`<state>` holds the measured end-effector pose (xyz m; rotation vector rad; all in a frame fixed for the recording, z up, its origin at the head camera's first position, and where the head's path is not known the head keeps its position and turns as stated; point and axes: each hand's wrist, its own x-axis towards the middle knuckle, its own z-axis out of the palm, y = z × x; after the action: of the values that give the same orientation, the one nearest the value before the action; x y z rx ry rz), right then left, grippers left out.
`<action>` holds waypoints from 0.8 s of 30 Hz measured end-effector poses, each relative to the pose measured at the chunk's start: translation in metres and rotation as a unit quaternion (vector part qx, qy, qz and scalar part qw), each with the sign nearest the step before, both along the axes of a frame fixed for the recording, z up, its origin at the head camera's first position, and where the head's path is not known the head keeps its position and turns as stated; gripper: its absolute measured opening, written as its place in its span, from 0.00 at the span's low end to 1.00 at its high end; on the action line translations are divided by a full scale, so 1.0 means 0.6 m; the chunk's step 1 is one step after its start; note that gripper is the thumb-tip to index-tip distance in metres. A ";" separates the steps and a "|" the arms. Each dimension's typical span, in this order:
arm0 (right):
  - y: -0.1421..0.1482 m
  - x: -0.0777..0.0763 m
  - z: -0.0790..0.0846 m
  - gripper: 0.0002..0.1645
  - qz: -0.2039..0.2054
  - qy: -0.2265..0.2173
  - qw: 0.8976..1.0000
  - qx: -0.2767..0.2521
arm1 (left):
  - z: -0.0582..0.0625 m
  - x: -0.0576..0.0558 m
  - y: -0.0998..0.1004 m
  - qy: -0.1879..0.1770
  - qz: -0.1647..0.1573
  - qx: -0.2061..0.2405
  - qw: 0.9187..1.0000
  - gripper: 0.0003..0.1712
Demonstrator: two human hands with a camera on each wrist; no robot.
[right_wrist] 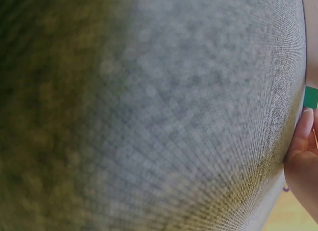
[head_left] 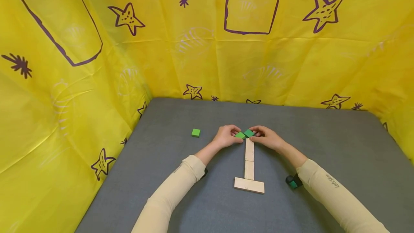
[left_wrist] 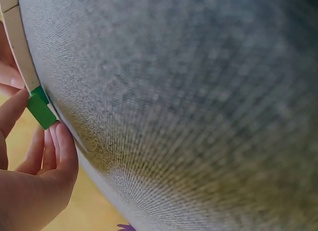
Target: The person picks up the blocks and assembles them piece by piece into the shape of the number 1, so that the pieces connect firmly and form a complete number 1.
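Near the far end of a line of wooden blocks, my left hand pinches a light green square block between thumb and fingers. My right hand grips a dark green square block at the top of the line, right beside the light green one. Two pale wooden blocks lie end to end below them, and a wider wooden plank lies crosswise at the near end. The left wrist view shows the light green block between thumb and fingertips. Only part of the dark green block appears in the right wrist view.
Another light green block lies on the grey table, left of my left hand. Yellow cloth with purple drawings hangs around the table's back and sides. A black wrist device sits under the right sleeve.
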<state>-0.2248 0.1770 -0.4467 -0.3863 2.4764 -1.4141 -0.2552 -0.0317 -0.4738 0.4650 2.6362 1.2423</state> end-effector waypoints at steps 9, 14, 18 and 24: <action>0.001 0.000 -0.002 0.26 -0.005 -0.003 1.000 0.001 | 0.003 0.001 0.007 0.007 -0.001 -0.003 1.000 0.21; 0.000 0.001 0.001 0.26 -0.004 -0.006 1.000 0.001 | 0.000 0.000 0.008 0.017 0.000 -0.006 1.000 0.22; -0.002 0.003 0.004 0.26 -0.003 -0.005 1.000 0.004 | -0.003 0.000 0.010 0.024 0.003 -0.012 1.000 0.22; 0.001 -0.007 -0.012 0.26 -0.002 -0.004 1.000 0.009 | -0.006 0.000 0.012 0.027 0.010 -0.016 0.999 0.22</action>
<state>-0.2287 0.1778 -0.4541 -0.3718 2.4831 -1.3924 -0.2550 -0.0247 -0.4777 0.4740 2.7080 1.2072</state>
